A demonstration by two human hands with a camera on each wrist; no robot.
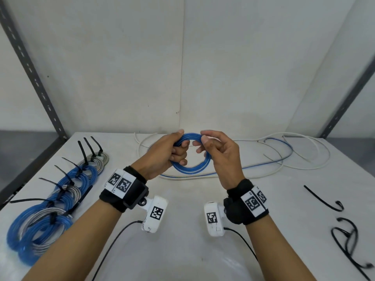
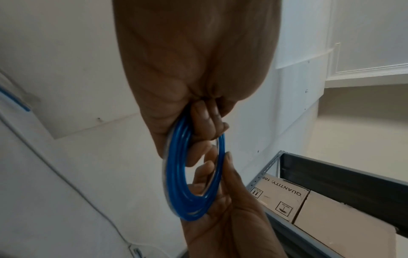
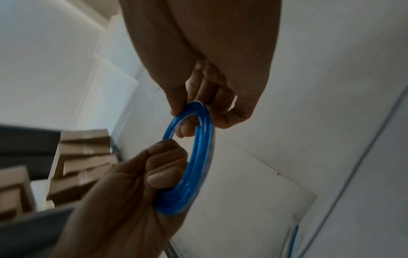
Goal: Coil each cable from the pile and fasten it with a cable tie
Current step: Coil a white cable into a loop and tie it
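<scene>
Apparently white table (image 1: 182,230) — cartons (image 2: 309,209) nearby.

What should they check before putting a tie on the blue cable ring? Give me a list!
1. Left hand grips the blue coil firmly: ok.
2. Right hand pinches the coil's other side: ok.
3. Loops lie together in one neat ring: ok.
4. All the cable is wound in, no tail left over: cannot tell.
5. A loose cable tie lies on the table on the right-hand side: ok.
6. A hand is free to pick up the tie: not ok, both hold the coil.
</scene>
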